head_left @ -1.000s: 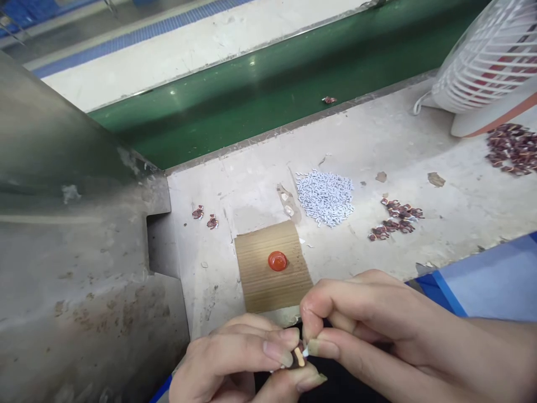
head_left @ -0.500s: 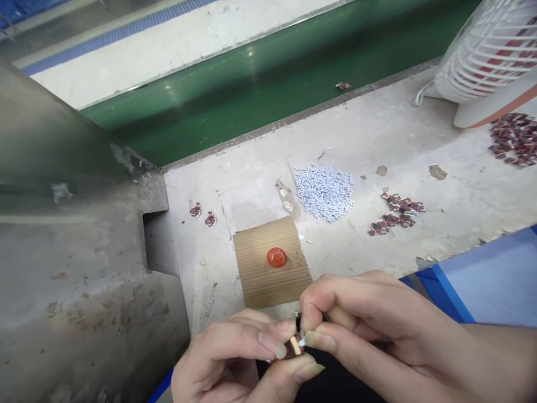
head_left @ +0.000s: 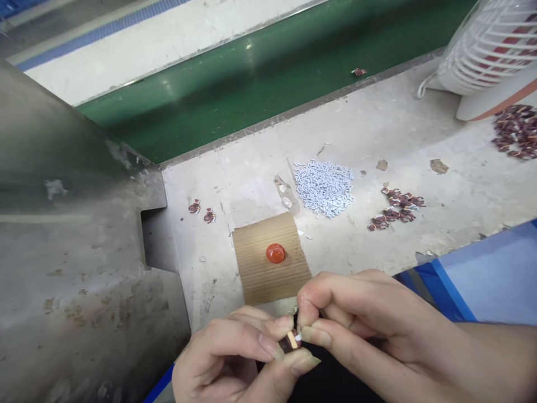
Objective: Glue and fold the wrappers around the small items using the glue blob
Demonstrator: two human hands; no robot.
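Note:
Between the fingertips of my left hand (head_left: 235,355) is a small dark brown figurine (head_left: 289,340) with a cream-yellow band, mostly covered by the fingers. My right hand (head_left: 356,324) pinches a tiny pale blue piece (head_left: 298,337) between thumb and forefinger, its end against the figurine's right side. Just beyond the hands lies a square of brown cardboard (head_left: 255,280), with a small round red dish (head_left: 276,253) on it. Farther off is a heap of tiny pale blue curved pieces (head_left: 324,187).
Several brown figurines (head_left: 396,208) lie to the right, two more (head_left: 201,210) to the left, and a larger pile (head_left: 516,131) by a white fan (head_left: 486,61). A green conveyor belt (head_left: 251,89) runs behind, carrying a brown piece (head_left: 359,71). Sheet metal (head_left: 84,235) stands at left.
The brown piece on the green belt has moved right. My view has shifted slightly; both hands keep nearly the same pose, with the pale blue piece still at the figurine.

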